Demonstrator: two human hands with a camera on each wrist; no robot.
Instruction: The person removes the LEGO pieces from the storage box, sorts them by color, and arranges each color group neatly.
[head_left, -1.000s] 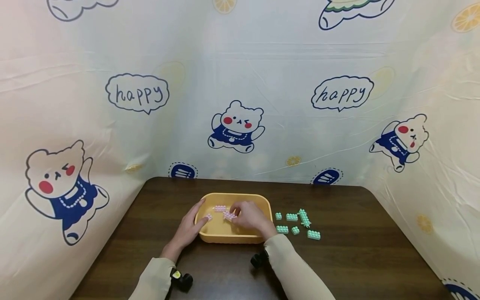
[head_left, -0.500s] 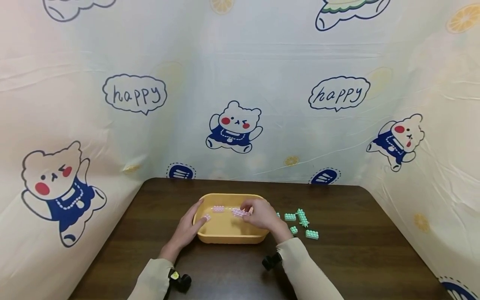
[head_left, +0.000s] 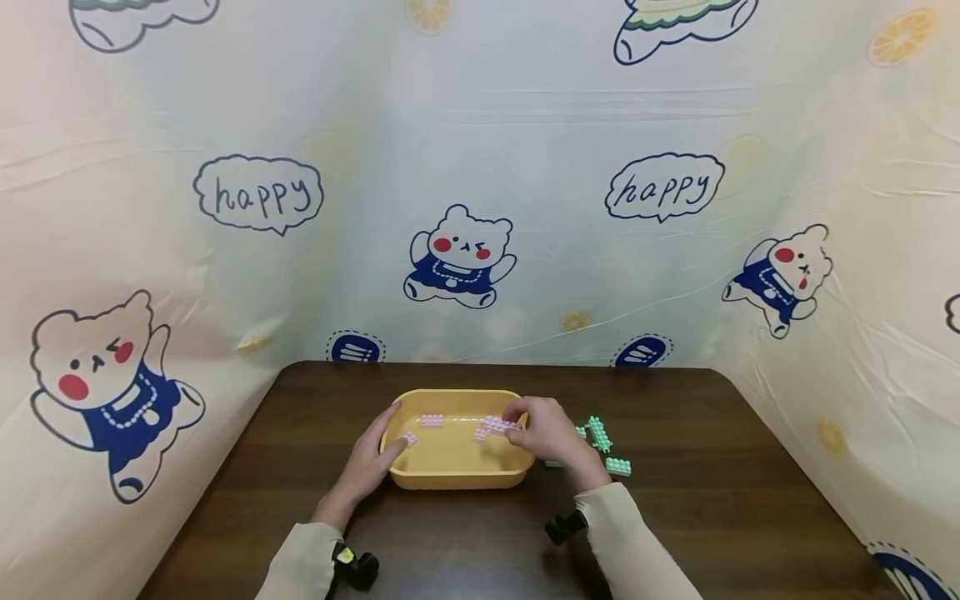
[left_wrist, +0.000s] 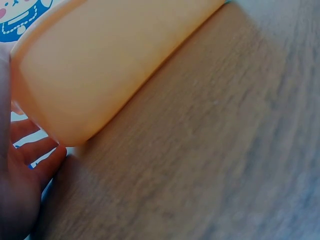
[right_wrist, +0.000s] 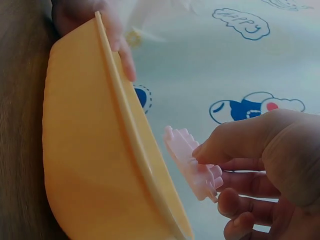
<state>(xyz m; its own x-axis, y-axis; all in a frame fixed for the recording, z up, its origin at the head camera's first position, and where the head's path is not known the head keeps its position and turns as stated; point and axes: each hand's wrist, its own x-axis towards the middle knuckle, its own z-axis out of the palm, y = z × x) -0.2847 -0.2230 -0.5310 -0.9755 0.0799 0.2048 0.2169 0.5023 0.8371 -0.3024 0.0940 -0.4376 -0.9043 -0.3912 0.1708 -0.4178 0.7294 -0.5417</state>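
My left hand (head_left: 367, 460) grips the left end of a yellow plastic tub (head_left: 461, 481), thumb over the rim and fingers along the outside. Above the tub's right side, my right hand (head_left: 553, 435) pinches a long pink building block (right_wrist: 187, 157) between thumb and fingers. The block's studs show in the right wrist view, where it sits just over the rim. Inside the tub are a pink block (head_left: 432, 420) near the back wall, a small pink one (head_left: 408, 437) by my left thumb, and another small pink piece (head_left: 480, 434) just left of the held block.
Right of the tub, partly behind my right hand and wrist, several mint-green building blocks (head_left: 618, 467) lie on the dark wooden table (head_left: 720, 500). A patterned cloth (head_left: 555, 167) hangs along the table's back and sides.
My right hand has moved right with the pink block, from the tub's middle to its right side, and now covers some green blocks. The left hand keeps its grip on the tub.
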